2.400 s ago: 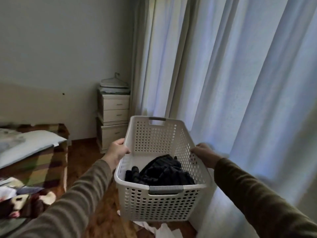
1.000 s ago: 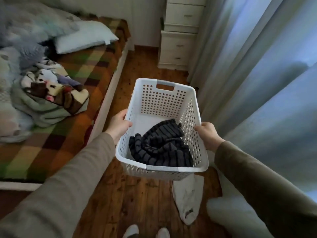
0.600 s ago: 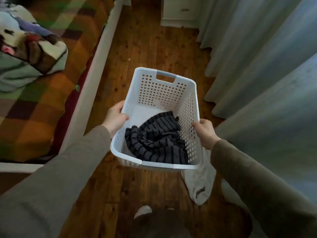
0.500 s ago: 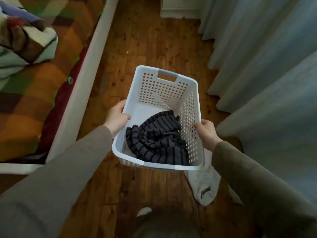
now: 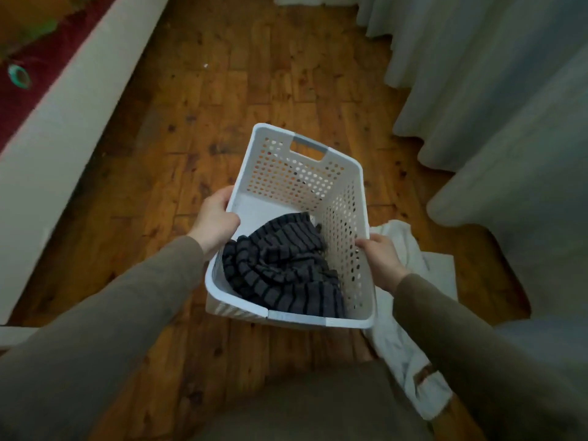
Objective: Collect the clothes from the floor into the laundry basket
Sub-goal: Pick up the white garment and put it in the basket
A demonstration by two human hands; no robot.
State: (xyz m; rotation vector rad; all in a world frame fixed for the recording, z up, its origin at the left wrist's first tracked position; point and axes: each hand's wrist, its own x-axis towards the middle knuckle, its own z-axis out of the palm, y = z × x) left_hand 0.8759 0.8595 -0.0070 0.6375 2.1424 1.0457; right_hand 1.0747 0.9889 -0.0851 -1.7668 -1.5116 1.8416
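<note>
White cloth (image 5: 410, 329) lies on the wood floor just right of the laundry basket (image 5: 337, 173) and partly under it, long axis running toward you — closest to your right hand (image 5: 380, 261), though both it and your left hand (image 5: 213, 221) grip the basket's side rims.

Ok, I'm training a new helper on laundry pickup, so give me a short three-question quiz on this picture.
1. True or false: the striped garment lies inside the laundry basket.
2. Which hand grips the basket rim nearest the white cloth on the floor: A) left hand B) right hand?
3. Fill in: the white cloth lies on the wooden ____, between the basket and the curtain.

Key: 1 true; 2 B; 3 floor.
</note>
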